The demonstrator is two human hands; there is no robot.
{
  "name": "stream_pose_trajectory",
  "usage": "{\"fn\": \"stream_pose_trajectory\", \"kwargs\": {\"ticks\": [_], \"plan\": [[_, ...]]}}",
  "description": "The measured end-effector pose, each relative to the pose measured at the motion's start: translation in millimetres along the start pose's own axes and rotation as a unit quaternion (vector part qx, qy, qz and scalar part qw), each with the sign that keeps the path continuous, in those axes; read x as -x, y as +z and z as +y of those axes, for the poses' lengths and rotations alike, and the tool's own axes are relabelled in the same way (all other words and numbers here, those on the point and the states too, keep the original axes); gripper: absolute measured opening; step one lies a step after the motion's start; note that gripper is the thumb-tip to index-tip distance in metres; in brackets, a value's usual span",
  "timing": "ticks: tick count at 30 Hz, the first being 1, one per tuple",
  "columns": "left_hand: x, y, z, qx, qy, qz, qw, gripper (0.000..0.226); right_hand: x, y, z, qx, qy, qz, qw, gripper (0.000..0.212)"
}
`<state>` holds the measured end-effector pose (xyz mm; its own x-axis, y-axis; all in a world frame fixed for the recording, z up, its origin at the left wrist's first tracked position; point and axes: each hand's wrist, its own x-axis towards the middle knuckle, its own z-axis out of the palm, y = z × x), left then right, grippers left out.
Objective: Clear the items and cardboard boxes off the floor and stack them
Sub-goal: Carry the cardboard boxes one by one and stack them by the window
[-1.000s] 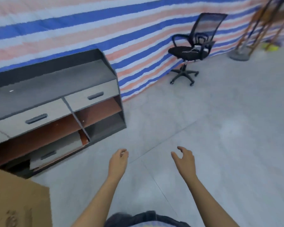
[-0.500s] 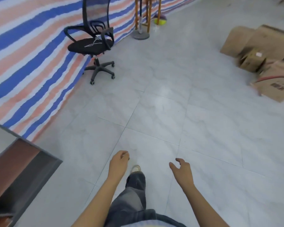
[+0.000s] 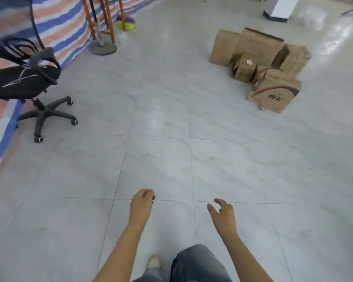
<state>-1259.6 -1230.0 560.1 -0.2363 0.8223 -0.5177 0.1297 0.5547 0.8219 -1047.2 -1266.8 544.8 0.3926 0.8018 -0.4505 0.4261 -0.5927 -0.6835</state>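
The view has swung round and the cardboard boxes [image 3: 259, 64] loom nearer, heaped on the floor [image 3: 161, 119] ahead-right, with left hand [image 3: 142, 204] and right hand [image 3: 222, 215] loosely curled, empty, likely heading for a pickup.

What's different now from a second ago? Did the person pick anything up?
The view swung right, away from the grey cabinet, now out of sight, and the person stepped forward. The office chair slid to the left edge, and the cardboard boxes came into view and drew closer. Nothing was picked up or let go. The left hand and right hand stay out in front, loosely curled and empty.
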Motion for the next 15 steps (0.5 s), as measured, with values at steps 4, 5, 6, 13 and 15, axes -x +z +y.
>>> {"fn": "stream_pose_trajectory", "kwargs": {"ticks": [4,5,6,13,15], "plan": [[-35,49,7,-0.100,-0.033,-0.069,0.992,0.023,-48,-11,5,-0.002,0.071,0.000,0.997,0.043],[-48,60,14,-0.110,-0.031,-0.070,0.991,0.022,-65,-15,2,-0.009,0.073,0.002,0.997,0.043],[-64,71,25,-0.114,-0.024,-0.065,0.991,0.021,-85,-21,-3,-0.017,0.067,0.008,0.998,0.043],[-164,190,141,-0.117,0.041,-0.068,0.990,0.025,-253,-117,-73,-0.096,0.018,0.091,0.991,0.042],[-180,224,169,-0.124,0.055,-0.071,0.988,0.021,-291,-146,-91,-0.114,0.010,0.113,0.987,0.041]]}}
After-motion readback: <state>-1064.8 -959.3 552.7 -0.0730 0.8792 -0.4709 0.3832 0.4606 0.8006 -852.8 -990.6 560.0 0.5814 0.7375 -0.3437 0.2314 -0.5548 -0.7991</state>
